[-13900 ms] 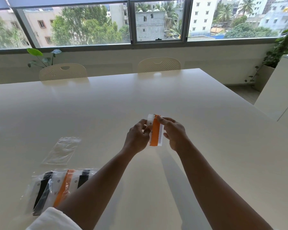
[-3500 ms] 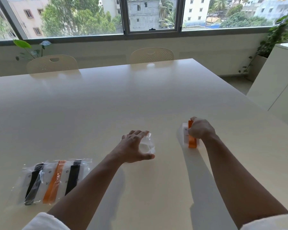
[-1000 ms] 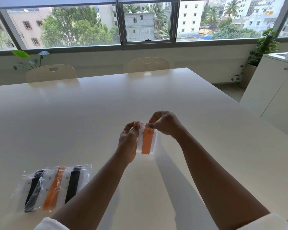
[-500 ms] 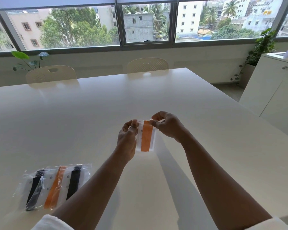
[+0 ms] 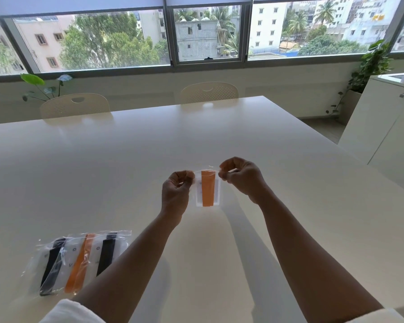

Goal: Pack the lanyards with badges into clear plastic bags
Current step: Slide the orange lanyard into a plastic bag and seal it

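Pinching the top corners of a clear bag, left hand and right hand, fingers curled tight on the plastic, above the desk. Hanging between the fingers, inside the bag, an orange lanyard on a white badge. Lying lower left of the fingers, filled bags holding black and orange lanyards.

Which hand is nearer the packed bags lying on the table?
Left. The left hand is above and right of the packed bags; the right hand is farther right.
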Tool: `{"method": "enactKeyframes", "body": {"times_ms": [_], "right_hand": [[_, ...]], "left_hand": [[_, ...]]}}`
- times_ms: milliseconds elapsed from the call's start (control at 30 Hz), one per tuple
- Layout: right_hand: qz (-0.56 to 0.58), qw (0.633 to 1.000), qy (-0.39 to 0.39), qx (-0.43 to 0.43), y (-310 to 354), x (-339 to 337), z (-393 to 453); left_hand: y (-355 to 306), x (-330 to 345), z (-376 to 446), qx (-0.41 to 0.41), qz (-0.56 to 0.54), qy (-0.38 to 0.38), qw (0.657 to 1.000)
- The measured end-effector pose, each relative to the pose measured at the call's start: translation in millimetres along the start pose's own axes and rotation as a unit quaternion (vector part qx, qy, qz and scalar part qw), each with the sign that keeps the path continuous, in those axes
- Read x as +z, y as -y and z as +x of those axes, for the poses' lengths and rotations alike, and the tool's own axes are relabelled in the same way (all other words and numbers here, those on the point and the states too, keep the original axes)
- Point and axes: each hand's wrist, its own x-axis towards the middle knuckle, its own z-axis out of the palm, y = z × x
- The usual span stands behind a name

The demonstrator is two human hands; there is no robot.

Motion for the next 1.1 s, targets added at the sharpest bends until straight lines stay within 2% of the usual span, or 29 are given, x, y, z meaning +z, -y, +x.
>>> {"method": "enactKeyframes", "body": {"times_ms": [100, 300, 567, 867, 1100], "right_hand": [[0.006, 1.0, -0.017, -0.001, -5, -1, 2], [0.017, 0.999, -0.029, -0.009, -10, 2, 2], [0.038, 0.999, -0.027, -0.025, -16, 5, -1], [0.0, 0.999, 0.051, 0.008, -20, 3, 7], [0.006, 0.997, 0.071, 0.012, -16, 2, 6]], "left_hand": [[7, -5, 6, 0.05, 0.081, -0.03, 0.995], [13, -4, 10, 0.071, 0.143, -0.023, 0.987], [12, -3, 11, 0.063, 0.154, -0.01, 0.986], [8, -2, 13, 0.071, 0.141, 0.065, 0.985], [8, -1, 16, 0.088, 0.153, 0.053, 0.983]]}}
